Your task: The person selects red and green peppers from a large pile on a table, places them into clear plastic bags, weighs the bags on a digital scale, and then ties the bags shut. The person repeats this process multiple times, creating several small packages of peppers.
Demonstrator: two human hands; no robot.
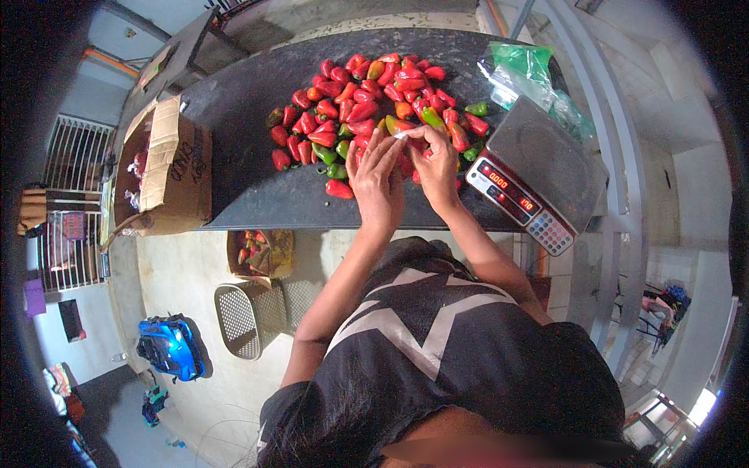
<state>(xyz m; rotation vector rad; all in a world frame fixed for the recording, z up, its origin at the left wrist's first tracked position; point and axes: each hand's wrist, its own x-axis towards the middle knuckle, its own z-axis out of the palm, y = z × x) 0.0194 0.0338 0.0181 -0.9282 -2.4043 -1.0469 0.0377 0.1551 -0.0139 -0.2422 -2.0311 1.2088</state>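
Observation:
A heap of mostly red peppers [360, 111], with some green and orange ones, lies on a dark tabletop [257, 125]. My left hand [377, 181] and my right hand [438, 170] come together over the near side of the heap. Between their fingertips shows a small white, thin-looking piece [401, 135], its kind unclear. The right thumb and fingers pinch it. My left fingers are bent and pressed close together beside it; what they hold is hidden by the hand.
Right of the heap stands a digital scale [538, 148] with a lit red display; crumpled clear-and-green plastic bags [521, 66] lie behind it. An open cardboard box [179, 175] stands at left. Below are a pepper-filled box [269, 269], a woven basket [238, 320] and a blue bag [170, 347].

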